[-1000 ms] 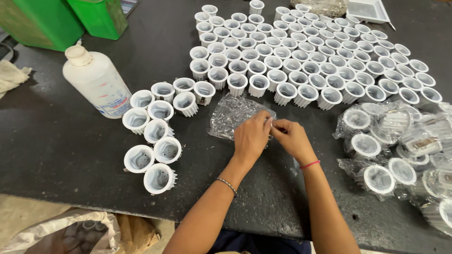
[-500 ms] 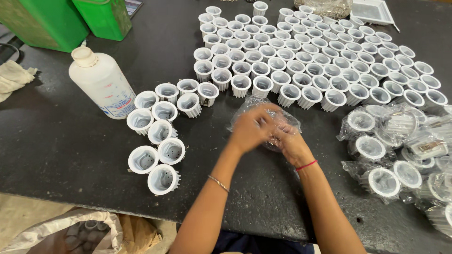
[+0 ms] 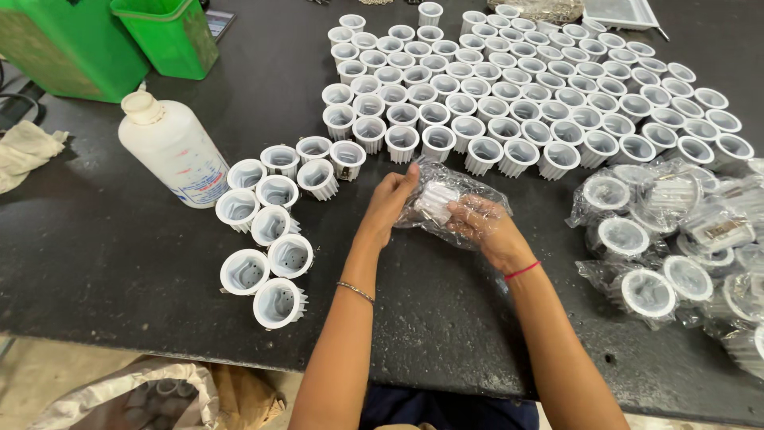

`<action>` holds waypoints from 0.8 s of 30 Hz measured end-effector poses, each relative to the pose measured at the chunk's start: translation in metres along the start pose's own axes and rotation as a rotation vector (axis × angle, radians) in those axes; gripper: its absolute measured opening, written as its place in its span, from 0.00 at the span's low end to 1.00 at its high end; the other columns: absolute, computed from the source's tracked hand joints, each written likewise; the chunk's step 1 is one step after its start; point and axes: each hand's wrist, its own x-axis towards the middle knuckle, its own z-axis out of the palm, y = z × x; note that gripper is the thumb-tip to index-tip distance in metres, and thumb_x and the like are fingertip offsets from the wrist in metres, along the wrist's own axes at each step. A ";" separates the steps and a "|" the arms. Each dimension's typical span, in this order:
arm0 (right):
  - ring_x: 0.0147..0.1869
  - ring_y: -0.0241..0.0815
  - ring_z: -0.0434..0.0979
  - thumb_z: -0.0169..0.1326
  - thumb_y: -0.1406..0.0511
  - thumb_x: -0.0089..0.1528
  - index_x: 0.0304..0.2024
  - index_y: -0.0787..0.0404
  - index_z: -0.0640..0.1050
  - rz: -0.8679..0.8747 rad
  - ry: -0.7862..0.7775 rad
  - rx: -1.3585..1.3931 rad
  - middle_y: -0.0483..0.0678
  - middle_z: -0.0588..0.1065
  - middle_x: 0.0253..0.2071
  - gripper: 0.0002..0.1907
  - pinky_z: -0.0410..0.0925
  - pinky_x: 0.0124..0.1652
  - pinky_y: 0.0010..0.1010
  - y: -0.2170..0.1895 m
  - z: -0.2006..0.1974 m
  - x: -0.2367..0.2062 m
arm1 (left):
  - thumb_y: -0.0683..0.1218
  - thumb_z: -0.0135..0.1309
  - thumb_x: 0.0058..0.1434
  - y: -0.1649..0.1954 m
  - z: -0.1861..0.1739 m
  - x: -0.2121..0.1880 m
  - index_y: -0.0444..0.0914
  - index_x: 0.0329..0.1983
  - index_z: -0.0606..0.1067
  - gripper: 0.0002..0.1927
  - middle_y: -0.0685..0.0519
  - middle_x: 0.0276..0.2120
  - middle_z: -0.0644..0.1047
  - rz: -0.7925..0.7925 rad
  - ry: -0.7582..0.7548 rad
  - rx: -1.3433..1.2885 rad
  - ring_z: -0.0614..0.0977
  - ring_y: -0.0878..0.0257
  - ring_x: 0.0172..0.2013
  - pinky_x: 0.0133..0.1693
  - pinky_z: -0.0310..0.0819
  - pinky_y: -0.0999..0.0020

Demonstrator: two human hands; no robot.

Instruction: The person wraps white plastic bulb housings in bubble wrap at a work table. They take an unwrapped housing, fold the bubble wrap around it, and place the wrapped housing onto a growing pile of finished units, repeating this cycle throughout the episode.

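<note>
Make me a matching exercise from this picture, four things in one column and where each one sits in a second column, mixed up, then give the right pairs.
Things:
1. white plastic bottle
2. green bins
3. clear bag with a white finned cup
4. pile of bagged cups

Places:
A. far left corner of the black table
B. between the left hand and right hand
C. right edge of the table
D. standing just left of the small cluster of loose cups

Pairs: 1-D, 2-A, 3-B, 4-C
</note>
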 end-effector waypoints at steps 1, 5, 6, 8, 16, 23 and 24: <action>0.48 0.39 0.80 0.59 0.66 0.64 0.46 0.67 0.78 -0.016 -0.007 -0.012 0.48 0.80 0.45 0.11 0.74 0.51 0.31 -0.001 0.003 -0.001 | 0.61 0.62 0.64 0.005 0.003 -0.004 0.35 0.47 0.74 0.25 0.55 0.37 0.75 -0.053 -0.029 -0.014 0.76 0.67 0.40 0.36 0.73 0.74; 0.49 0.39 0.80 0.59 0.65 0.63 0.50 0.67 0.79 -0.072 -0.055 -0.107 0.49 0.80 0.46 0.15 0.74 0.52 0.33 -0.010 0.015 -0.012 | 0.56 0.67 0.51 0.014 0.017 -0.018 0.42 0.52 0.70 0.29 0.55 0.42 0.78 -0.147 -0.131 -0.021 0.81 0.63 0.44 0.36 0.80 0.66; 0.50 0.39 0.80 0.59 0.65 0.64 0.51 0.68 0.80 -0.084 -0.069 -0.140 0.49 0.80 0.46 0.16 0.75 0.53 0.33 -0.013 0.015 -0.015 | 0.55 0.68 0.49 0.013 0.018 -0.019 0.41 0.53 0.71 0.31 0.55 0.43 0.78 -0.143 -0.156 -0.008 0.81 0.62 0.44 0.37 0.80 0.65; 0.51 0.37 0.80 0.57 0.64 0.63 0.55 0.65 0.78 -0.084 -0.116 -0.194 0.47 0.80 0.49 0.19 0.73 0.53 0.31 -0.023 0.012 -0.020 | 0.55 0.70 0.51 0.010 0.016 -0.017 0.37 0.54 0.74 0.31 0.50 0.45 0.79 -0.143 -0.184 -0.171 0.82 0.58 0.45 0.39 0.82 0.64; 0.51 0.37 0.73 0.62 0.65 0.63 0.76 0.66 0.61 -0.475 0.095 -0.190 0.52 0.70 0.62 0.42 0.70 0.49 0.34 -0.057 -0.028 -0.030 | 0.57 0.67 0.55 0.009 -0.007 -0.002 0.39 0.58 0.74 0.31 0.49 0.49 0.79 -0.201 -0.073 -0.700 0.82 0.55 0.48 0.44 0.83 0.55; 0.58 0.38 0.72 0.73 0.66 0.46 0.77 0.54 0.42 -0.419 -0.069 -0.390 0.49 0.63 0.65 0.68 0.73 0.52 0.35 -0.025 0.018 -0.014 | 0.49 0.67 0.51 0.017 0.019 -0.020 0.48 0.64 0.64 0.38 0.52 0.53 0.76 -0.129 -0.118 -0.368 0.80 0.56 0.51 0.42 0.82 0.50; 0.62 0.36 0.71 0.73 0.67 0.45 0.76 0.53 0.40 -0.435 -0.078 -0.295 0.48 0.62 0.65 0.68 0.74 0.52 0.34 -0.023 0.022 -0.013 | 0.48 0.66 0.50 0.016 0.024 -0.023 0.49 0.65 0.62 0.40 0.52 0.53 0.75 -0.120 -0.104 -0.279 0.80 0.56 0.50 0.40 0.81 0.51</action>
